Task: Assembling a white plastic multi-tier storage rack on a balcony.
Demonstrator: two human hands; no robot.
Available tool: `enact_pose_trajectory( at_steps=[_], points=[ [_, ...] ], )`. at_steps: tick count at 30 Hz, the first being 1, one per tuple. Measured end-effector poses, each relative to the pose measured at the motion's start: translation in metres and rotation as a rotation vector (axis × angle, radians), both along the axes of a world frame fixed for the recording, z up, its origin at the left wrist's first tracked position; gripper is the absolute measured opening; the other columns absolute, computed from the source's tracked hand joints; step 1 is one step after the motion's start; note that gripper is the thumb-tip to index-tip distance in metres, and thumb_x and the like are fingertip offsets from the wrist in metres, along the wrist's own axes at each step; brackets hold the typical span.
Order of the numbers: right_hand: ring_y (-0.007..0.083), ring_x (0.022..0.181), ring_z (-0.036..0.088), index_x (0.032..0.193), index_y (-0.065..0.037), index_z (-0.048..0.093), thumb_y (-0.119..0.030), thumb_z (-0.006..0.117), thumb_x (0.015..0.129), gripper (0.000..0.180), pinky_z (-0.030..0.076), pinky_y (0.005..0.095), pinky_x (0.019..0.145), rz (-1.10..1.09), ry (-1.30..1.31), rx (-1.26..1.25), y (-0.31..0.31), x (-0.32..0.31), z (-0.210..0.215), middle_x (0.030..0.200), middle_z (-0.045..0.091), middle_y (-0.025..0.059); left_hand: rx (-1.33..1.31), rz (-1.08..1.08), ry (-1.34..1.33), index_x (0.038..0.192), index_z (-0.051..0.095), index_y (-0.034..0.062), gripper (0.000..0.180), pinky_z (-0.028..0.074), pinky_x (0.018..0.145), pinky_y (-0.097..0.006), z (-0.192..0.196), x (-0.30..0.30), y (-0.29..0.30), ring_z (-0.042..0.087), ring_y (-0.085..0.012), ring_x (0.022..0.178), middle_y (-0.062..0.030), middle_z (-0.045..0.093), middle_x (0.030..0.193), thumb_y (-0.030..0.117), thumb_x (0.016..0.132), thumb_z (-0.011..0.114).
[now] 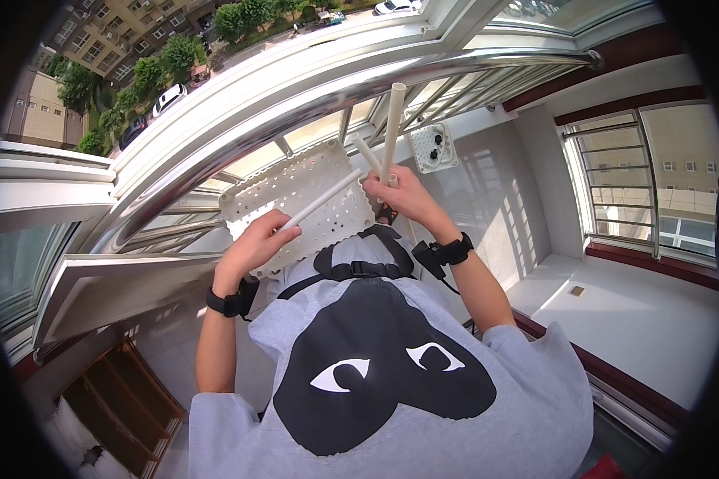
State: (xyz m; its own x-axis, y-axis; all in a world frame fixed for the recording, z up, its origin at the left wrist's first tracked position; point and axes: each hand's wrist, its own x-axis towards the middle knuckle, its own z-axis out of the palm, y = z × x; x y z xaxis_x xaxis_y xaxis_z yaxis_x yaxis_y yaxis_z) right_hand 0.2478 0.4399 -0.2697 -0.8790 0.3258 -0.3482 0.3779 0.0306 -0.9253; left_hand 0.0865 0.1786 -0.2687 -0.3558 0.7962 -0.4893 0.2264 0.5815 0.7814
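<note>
A grey shirt [391, 375] with a black heart and eyes fills the near view. Beyond it, the left hand [256, 243] grips one white tube [319, 201] over a perforated white panel [295, 203]. The right hand [399, 191] clasps several upright white tubes [391, 128] near the steel railing [335, 88].

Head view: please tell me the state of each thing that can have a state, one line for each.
left hand: closed around the lower end of a thin white rod
thin white rod: held, lying slanted across the perforated white panel
perforated white panel: tilted, leaning at the metal railing
right hand: closed on white tubes
thicker white tube: held nearly upright
window sash: swung open
small white perforated box: lying on the ledge
</note>
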Motion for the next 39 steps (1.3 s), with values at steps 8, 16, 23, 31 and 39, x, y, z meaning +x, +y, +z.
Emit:
enact_pose_trajectory(
  at_steps=[8, 16, 23, 31, 39],
  points=[
    [0.0067, 0.065, 0.052, 0.086, -0.001, 0.064, -0.028, 0.067, 0.088, 0.028, 0.043, 0.0257, 0.060, -0.194, 0.134, 0.115, 0.011, -0.030, 0.018, 0.066, 0.055, -0.0008, 0.409, 0.638, 0.318, 0.103, 0.067, -0.0004, 0.022, 0.042, 0.071, -0.027, -0.005, 0.014, -0.073, 0.051, -0.0137, 0.078, -0.0046, 0.056, 0.089, 0.015, 0.088, 0.070],
    [0.0167, 0.068, 0.061, 0.098, -0.003, 0.062, -0.023, 0.069, 0.083, 0.026, 0.049, 0.0311, 0.065, -0.033, 0.127, 0.353, 0.005, -0.053, 0.007, 0.077, 0.064, 0.0090, 0.378, 0.803, 0.459, 0.101, 0.063, -0.0027, 0.016, 0.045, 0.071, -0.031, -0.036, -0.003, -0.071, 0.058, -0.0175, 0.076, -0.0102, 0.061, 0.086, 0.009, 0.093, 0.057],
    [0.0292, 0.074, 0.066, 0.106, -0.002, 0.064, -0.026, 0.069, 0.083, 0.033, 0.051, 0.0353, 0.069, 0.010, 0.194, 0.422, 0.000, -0.053, -0.011, 0.083, 0.066, 0.0167, 0.342, 0.799, 0.495, 0.102, 0.062, -0.0018, 0.016, 0.044, 0.066, -0.033, -0.048, -0.011, -0.080, 0.055, -0.0207, 0.070, -0.0121, 0.060, 0.079, 0.011, 0.094, 0.057],
    [0.0344, 0.072, 0.066, 0.098, -0.001, 0.060, -0.027, 0.068, 0.085, 0.030, 0.052, 0.0367, 0.065, -0.130, 0.161, 0.541, -0.011, -0.061, -0.026, 0.078, 0.065, 0.0184, 0.211, 0.792, 0.263, 0.107, 0.064, -0.0019, 0.024, 0.042, 0.059, -0.025, -0.036, -0.034, -0.082, 0.051, -0.0089, 0.063, -0.0019, 0.058, 0.076, 0.019, 0.096, 0.059],
    [0.0165, 0.084, 0.064, 0.107, -0.003, 0.065, -0.023, 0.067, 0.086, 0.029, 0.050, 0.0299, 0.077, -0.010, 0.159, 0.349, 0.002, -0.045, -0.037, 0.095, 0.068, 0.0094, 0.181, 0.629, 0.228, 0.106, 0.062, -0.0039, 0.026, 0.047, 0.064, -0.029, -0.049, -0.040, -0.054, 0.062, -0.0156, 0.069, -0.0099, 0.064, 0.084, 0.020, 0.096, 0.058]
  ],
)
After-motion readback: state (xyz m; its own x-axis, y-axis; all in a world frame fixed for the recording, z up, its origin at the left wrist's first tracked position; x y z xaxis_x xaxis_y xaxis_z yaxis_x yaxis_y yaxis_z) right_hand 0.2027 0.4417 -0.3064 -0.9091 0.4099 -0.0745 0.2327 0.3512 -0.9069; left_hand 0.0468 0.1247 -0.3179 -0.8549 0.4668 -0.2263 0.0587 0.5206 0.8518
